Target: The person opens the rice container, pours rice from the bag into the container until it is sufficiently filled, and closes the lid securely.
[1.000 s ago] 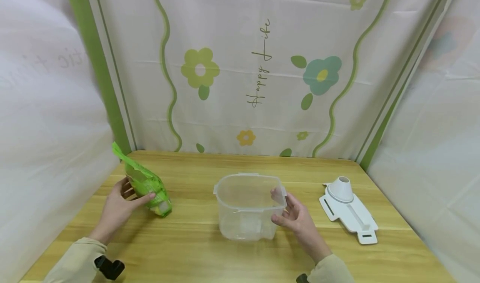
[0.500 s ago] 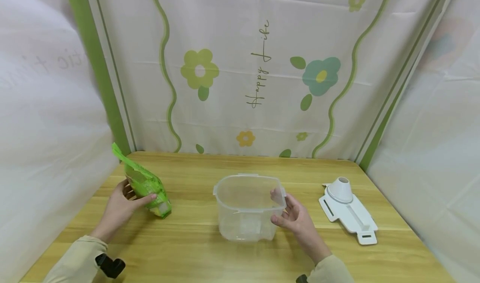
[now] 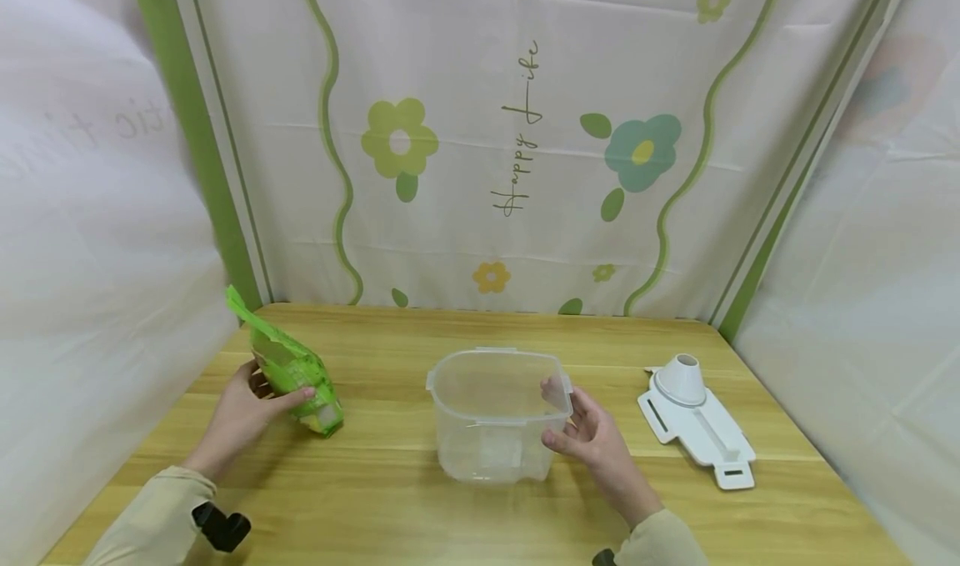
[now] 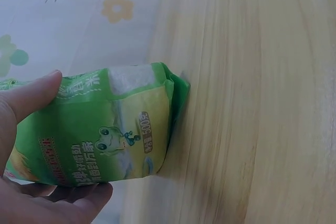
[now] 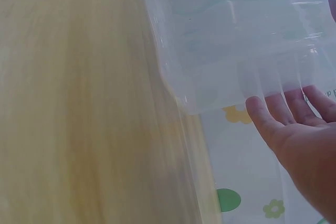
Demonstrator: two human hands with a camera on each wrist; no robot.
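Observation:
On the left of the table, my left hand grips a green bag of rice, thumb on one side and fingers on the other. The bag leans, its twisted green top pointing up and left; in the left wrist view its printed front carries a frog picture. A clear plastic container with an open top stands in the middle of the table. My right hand holds its right side, thumb toward the front and fingers behind. In the right wrist view the fingers lie along the container's wall.
A white plastic lid-like part with slots and a cone-shaped spout lies to the right of the container on the wooden table. A flower-printed curtain hangs behind the table, with pale sheets at both sides.

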